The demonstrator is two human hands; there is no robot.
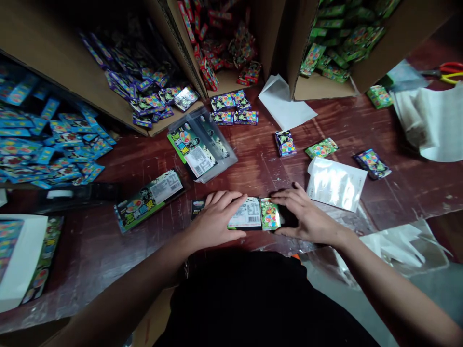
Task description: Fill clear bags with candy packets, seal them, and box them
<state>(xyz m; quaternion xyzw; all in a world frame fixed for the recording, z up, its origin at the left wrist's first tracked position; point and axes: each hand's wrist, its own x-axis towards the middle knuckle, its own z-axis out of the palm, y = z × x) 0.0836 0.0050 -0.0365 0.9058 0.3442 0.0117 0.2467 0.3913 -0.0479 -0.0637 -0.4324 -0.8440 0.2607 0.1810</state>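
Observation:
A long dark printed candy package [255, 212] with a white barcode label lies flat at the table's front. My left hand [219, 214] is laid over its left part, fingers along the far edge and thumb at the label. At the package's right end sits a small green candy box [270, 213], in line with it. My right hand [302, 214] curves around that box's right side, fingertips at its far corner and thumb at its near corner. The gap inside the right hand is dark, so I cannot tell whether anything else is there.
Cardboard cartons hold blue boxes [54, 140], purple boxes [144, 91], red boxes [217, 48] and green boxes [340, 43]. Another long package [150, 200] and stacked clear trays [202, 144] lie left of centre. White sheets [336, 183], loose boxes [372, 164] and scissors [450, 72] lie rightward.

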